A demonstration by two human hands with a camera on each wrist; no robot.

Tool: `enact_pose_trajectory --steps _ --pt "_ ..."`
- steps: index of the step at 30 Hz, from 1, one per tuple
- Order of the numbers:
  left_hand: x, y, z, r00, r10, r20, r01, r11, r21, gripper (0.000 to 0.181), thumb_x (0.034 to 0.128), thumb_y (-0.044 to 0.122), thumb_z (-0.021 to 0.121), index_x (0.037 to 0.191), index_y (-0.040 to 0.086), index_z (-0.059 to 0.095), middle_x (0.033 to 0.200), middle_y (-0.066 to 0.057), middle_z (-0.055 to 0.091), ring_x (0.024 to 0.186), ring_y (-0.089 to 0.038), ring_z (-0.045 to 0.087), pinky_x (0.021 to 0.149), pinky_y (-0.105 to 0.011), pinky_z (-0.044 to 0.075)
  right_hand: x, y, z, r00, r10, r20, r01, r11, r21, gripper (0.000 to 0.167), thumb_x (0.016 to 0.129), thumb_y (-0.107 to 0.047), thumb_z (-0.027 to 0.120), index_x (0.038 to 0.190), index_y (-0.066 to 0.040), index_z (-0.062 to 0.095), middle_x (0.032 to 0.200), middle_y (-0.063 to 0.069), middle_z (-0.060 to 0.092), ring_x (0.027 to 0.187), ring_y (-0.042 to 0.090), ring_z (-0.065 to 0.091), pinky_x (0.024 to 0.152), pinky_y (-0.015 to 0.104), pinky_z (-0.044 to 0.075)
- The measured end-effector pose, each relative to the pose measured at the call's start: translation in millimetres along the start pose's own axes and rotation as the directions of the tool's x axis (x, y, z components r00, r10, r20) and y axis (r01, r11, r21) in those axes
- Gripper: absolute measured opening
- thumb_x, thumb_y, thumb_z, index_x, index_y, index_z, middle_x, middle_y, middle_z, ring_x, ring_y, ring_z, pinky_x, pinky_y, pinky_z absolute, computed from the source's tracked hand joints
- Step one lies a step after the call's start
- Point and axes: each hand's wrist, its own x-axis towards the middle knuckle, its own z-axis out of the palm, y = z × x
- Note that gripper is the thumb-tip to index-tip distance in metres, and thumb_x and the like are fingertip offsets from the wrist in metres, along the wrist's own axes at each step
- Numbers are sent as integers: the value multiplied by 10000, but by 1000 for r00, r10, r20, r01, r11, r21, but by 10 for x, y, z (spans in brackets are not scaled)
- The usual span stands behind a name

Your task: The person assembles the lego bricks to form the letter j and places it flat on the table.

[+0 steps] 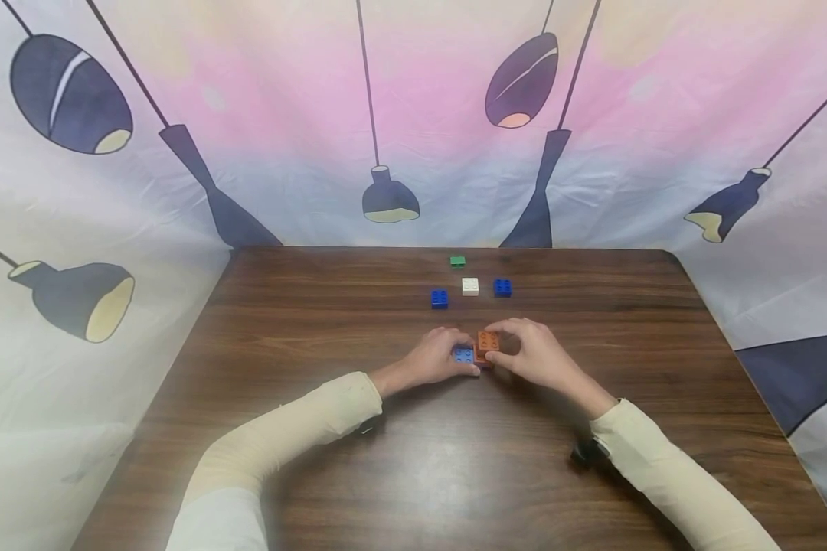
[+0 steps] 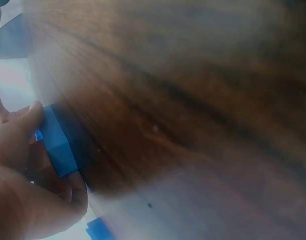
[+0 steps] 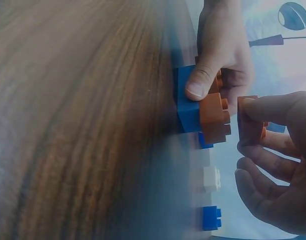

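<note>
Near the middle of the table my left hand [image 1: 436, 356] grips a small build of toy building bricks. In the right wrist view its thumb presses the long blue brick [image 3: 187, 112] at the bottom, with an orange brick [image 3: 212, 120] on top. A light blue brick [image 1: 464, 356] shows its studs between the left fingers in the head view. My right hand [image 1: 534, 352] pinches another orange brick [image 3: 249, 122] between thumb and fingers. This brick is held just above the lower orange one, with a narrow gap between them. The left fingers hide part of the build.
Beyond the hands lie two dark blue bricks [image 1: 439, 299], a white brick [image 1: 470, 286] and, farther back, a green brick [image 1: 458, 262]. They stand apart on the brown wooden table [image 1: 317, 306]. A printed cloth [image 1: 303, 115] hangs behind the far edge.
</note>
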Motion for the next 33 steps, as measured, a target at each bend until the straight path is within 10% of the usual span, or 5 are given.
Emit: enact_pose_trajectory --steps 33 --pt "9 -17 16 1000 -6 1 6 1000 -8 485 841 362 850 1205 66 728 1049 -33 740 875 -121 614 782 -259 476 14 11 53 999 -32 26 31 999 9 354 852 -225 848 1170 -100 751 1132 62 749 1098 296 678 939 531 527"
